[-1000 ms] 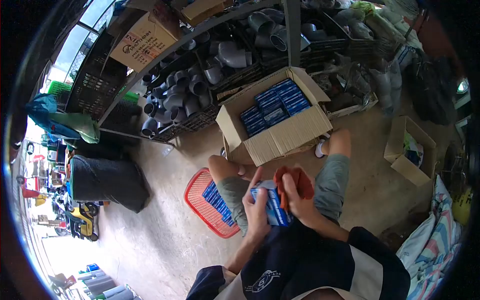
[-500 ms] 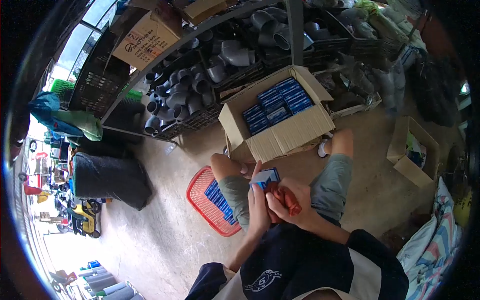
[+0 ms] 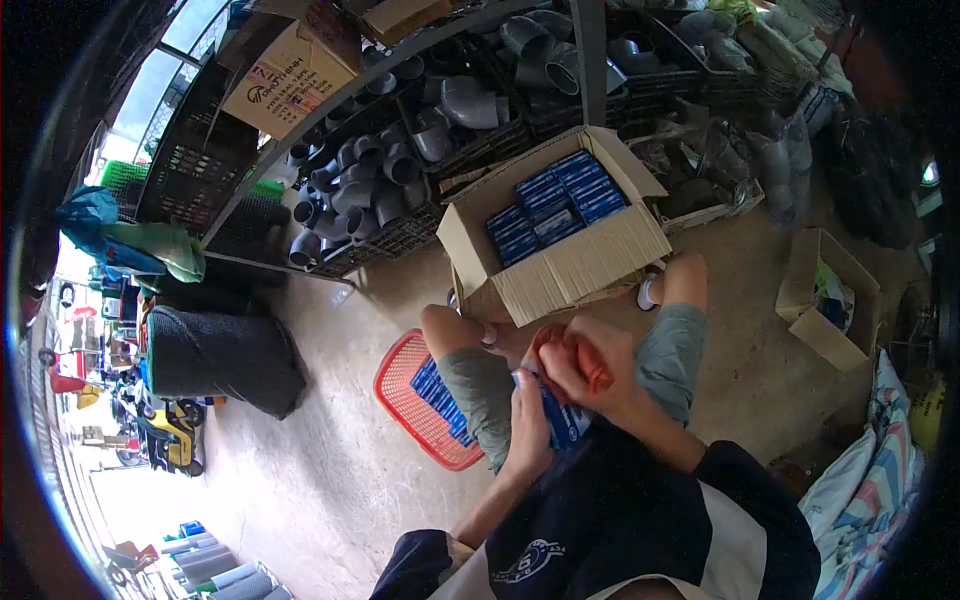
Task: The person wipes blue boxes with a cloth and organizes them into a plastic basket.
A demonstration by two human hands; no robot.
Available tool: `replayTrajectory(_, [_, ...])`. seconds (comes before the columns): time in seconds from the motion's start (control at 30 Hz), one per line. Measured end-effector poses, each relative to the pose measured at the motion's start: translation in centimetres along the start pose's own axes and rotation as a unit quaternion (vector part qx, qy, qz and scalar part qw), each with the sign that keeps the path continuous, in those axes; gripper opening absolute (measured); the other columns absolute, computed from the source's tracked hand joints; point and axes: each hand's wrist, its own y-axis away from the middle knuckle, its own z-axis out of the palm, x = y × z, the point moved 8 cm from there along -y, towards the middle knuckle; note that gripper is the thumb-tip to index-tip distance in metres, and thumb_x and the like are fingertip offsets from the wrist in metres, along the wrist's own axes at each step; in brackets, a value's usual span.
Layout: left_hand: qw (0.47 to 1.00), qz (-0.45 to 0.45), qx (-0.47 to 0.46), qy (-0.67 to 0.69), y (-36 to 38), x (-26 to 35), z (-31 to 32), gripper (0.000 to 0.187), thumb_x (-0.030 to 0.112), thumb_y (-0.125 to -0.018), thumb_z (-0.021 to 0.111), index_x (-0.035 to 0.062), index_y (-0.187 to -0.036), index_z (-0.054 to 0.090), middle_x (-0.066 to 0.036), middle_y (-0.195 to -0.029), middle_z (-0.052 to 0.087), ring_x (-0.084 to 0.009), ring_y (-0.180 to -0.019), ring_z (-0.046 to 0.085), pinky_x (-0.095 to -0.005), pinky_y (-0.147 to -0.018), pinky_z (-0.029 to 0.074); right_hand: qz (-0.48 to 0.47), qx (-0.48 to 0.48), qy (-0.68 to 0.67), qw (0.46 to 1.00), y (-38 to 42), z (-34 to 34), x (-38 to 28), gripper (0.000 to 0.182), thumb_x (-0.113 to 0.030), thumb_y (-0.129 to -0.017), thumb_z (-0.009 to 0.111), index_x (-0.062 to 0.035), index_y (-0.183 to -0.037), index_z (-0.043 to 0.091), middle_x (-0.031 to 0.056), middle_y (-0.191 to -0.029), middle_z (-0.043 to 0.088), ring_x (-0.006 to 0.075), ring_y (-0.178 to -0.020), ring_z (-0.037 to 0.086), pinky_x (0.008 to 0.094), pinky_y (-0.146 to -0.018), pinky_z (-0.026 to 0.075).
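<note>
My left hand grips a small blue box in front of my lap. Bunched up in my right hand is a red-orange cloth, held against the top of that box. Beside my left leg, a red plastic basket has a row of similar blue boxes in it. Just beyond my knees stands an open cardboard carton with several rows of blue boxes inside.
Black crates of grey pipe elbows line the rack behind the carton. A smaller open carton sits on the right, near a striped sack. A dark mesh roll stands at left on the concrete floor.
The blue box has turned and dropped lower toward my body in my left hand. My right hand with the cloth has moved up to the box's far end.
</note>
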Motion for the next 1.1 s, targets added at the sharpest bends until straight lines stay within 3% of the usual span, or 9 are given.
replayTrajectory(0.1, [0.991, -0.050, 0.006, 0.126, -0.8, 2.7, 0.5, 0.067, 0.057, -0.104, 0.032, 0.0062, -0.148, 0.036, -0.012, -0.140, 0.050, -0.0240, -0.131, 0.047, -0.0383, -0.114, 0.034, -0.287, -0.010, 0.090, 0.954, 3.1, 2.0, -1.4, 0.020, -0.024, -0.079, 0.075, -0.0117, -0.078, 0.059, 0.0073, -0.072, 0.059, 0.0250, -0.067, 0.064, 0.0356, -0.062, 0.050])
replayTrajectory(0.37, [0.974, -0.203, 0.094, -0.031, 2.4, -3.7, -1.9, 0.060, 0.050, -0.107, 0.028, 0.0082, -0.150, 0.036, -0.009, -0.131, 0.053, -0.0159, -0.115, 0.054, -0.0306, -0.097, 0.045, -0.285, -0.002, 0.098, 0.953, 0.4, 1.1, -1.7, 0.020, -0.025, -0.071, 0.071, -0.0140, -0.078, 0.056, 0.0041, -0.073, 0.055, 0.0238, -0.068, 0.059, 0.0364, -0.063, 0.048])
replayTrajectory(0.47, [0.917, -0.067, -0.239, 0.313, -2.8, -0.8, -1.0, 0.049, 0.045, -0.109, 0.027, 0.0168, -0.146, 0.041, -0.008, -0.125, 0.056, -0.0137, -0.117, 0.054, -0.0334, -0.100, 0.044, -0.351, -0.089, 0.113, 0.925, 4.0, 3.8, -2.6, 0.016, -0.026, -0.074, 0.066, -0.0138, -0.080, 0.056, 0.0029, -0.075, 0.056, 0.0218, -0.070, 0.059, 0.0346, -0.064, 0.046])
replayTrajectory(0.57, [0.971, -0.139, -0.003, 0.193, 0.3, 0.5, 0.8, 0.049, 0.046, -0.107, 0.033, 0.0140, -0.142, 0.044, -0.008, -0.121, 0.057, -0.0148, -0.112, 0.056, -0.0338, -0.093, 0.047, -0.356, -0.104, 0.100, 0.924, 3.0, 3.0, -2.0, 0.022, -0.030, -0.071, 0.068, -0.0139, -0.080, 0.056, 0.0020, -0.078, 0.057, 0.0216, -0.070, 0.059, 0.0357, -0.066, 0.046])
replayTrajectory(0.6, [0.964, -0.164, -0.045, 0.204, 0.2, -1.7, 0.6, 0.062, 0.052, -0.105, 0.033, 0.0141, -0.154, 0.025, -0.011, -0.138, 0.051, -0.0221, -0.127, 0.052, -0.0351, -0.103, 0.044, -0.324, -0.080, 0.099, 0.938, 1.2, 2.1, -1.7, 0.023, -0.031, -0.070, 0.069, -0.0142, -0.080, 0.056, 0.0019, -0.078, 0.057, 0.0214, -0.071, 0.060, 0.0356, -0.066, 0.046])
replayTrajectory(0.67, [0.988, -0.119, 0.028, -0.089, 1.5, -2.7, -1.8, 0.064, 0.054, -0.105, 0.033, 0.0115, -0.153, 0.028, -0.010, -0.134, 0.052, -0.0192, -0.120, 0.052, -0.0326, -0.098, 0.045, -0.286, -0.052, 0.116, 0.950, -0.2, 1.3, -2.2, 0.026, -0.033, -0.069, 0.070, -0.0144, -0.081, 0.057, 0.0020, -0.079, 0.057, 0.0211, -0.072, 0.060, 0.0356, -0.068, 0.047])
replayTrajectory(0.8, [0.970, -0.087, -0.088, 0.208, -1.3, 1.9, 0.3, 0.064, 0.052, -0.106, 0.028, 0.0067, -0.151, 0.031, -0.007, -0.124, 0.055, -0.0188, -0.118, 0.054, -0.0335, -0.099, 0.045, -0.297, -0.093, 0.138, 0.940, 1.8, 3.8, -3.9, 0.028, -0.035, -0.069, 0.072, -0.0139, -0.081, 0.058, 0.0030, -0.079, 0.058, 0.0211, -0.073, 0.061, 0.0354, -0.069, 0.047])
replayTrajectory(0.83, [0.986, -0.059, -0.067, 0.143, -2.6, 2.4, -1.1, 0.065, 0.056, -0.105, 0.029, 0.0073, -0.149, 0.036, -0.004, -0.104, 0.058, -0.0136, -0.090, 0.057, -0.0317, -0.086, 0.049, -0.314, -0.114, 0.132, 0.933, 2.8, 4.6, -4.0, 0.027, -0.034, -0.070, 0.072, -0.0138, -0.081, 0.058, 0.0034, -0.079, 0.058, 0.0211, -0.073, 0.061, 0.0352, -0.069, 0.047])
replayTrajectory(1.1, [0.999, -0.031, -0.025, 0.022, -1.0, 1.1, -0.7, 0.066, 0.052, -0.106, 0.028, 0.0044, -0.151, 0.031, -0.010, -0.135, 0.052, -0.0200, -0.121, 0.053, -0.0326, -0.106, 0.040, -0.260, -0.056, 0.128, 0.955, 0.2, 3.3, -3.8, 0.024, -0.030, -0.073, 0.072, -0.0134, -0.082, 0.057, 0.0038, -0.078, 0.057, 0.0217, -0.073, 0.061, 0.0354, -0.069, 0.047])
